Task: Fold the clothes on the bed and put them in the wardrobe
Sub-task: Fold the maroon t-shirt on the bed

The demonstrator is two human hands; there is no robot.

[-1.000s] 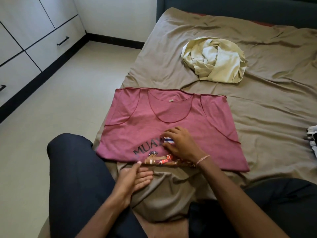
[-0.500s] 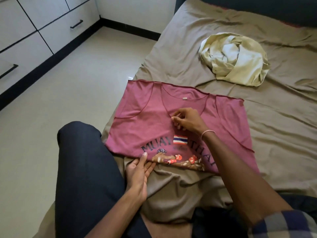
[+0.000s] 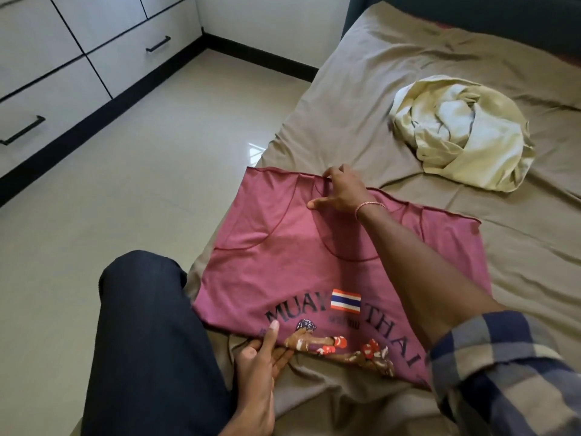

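A pink sleeveless shirt (image 3: 283,247) with a "MUAY THAI" print lies flat on the bed's brown sheet (image 3: 440,58), its bottom part folded under near me. My right hand (image 3: 341,191) reaches to the shirt's far edge and pinches the fabric by the left shoulder strap. My left hand (image 3: 261,369) holds the near folded edge, thumb on top beside the print and fingers under the cloth. A crumpled pale yellow garment (image 3: 465,133) lies farther back on the bed, apart from both hands.
White wardrobe drawers (image 3: 78,64) with black handles line the wall at the left, across a glossy tiled floor (image 3: 141,199). My knee in dark trousers (image 3: 147,325) sits at the bed's left edge. A dark headboard (image 3: 471,11) runs along the far side.
My right hand has moved from the shirt's printed middle up to its far edge by the collar. My left thumb has come onto the near fold. The view has shifted closer and leftward.
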